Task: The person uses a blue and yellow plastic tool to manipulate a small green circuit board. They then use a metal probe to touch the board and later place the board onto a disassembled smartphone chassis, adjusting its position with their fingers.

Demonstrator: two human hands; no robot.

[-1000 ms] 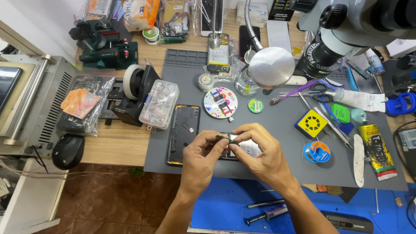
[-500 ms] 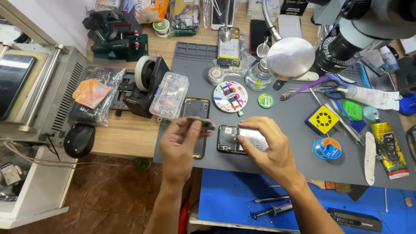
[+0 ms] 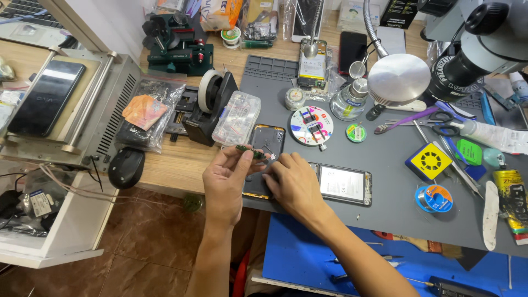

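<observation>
My left hand (image 3: 224,184) pinches a small, narrow green circuit board (image 3: 250,150) between thumb and fingers, holding it just above the grey work mat (image 3: 396,217). My right hand (image 3: 295,186) is curled beside it, its fingertips at the board's right end. Both hands hover over a black phone shell (image 3: 268,138) lying flat on the mat. To the right of my right hand lies an opened phone (image 3: 343,183) with its silver battery showing.
A microscope (image 3: 467,49), a round metal lamp head (image 3: 399,78) and a glass bottle (image 3: 345,104) stand behind. A tape dispenser (image 3: 212,104) and a clear parts box (image 3: 236,117) are at the left. Solder reels, tweezers, tubes and scissors crowd the mat's right side. A black mouse (image 3: 126,167) lies near the table's edge.
My right hand has left the opened phone and moved left to join my left hand at the green board over the black shell. The view has shifted left.
</observation>
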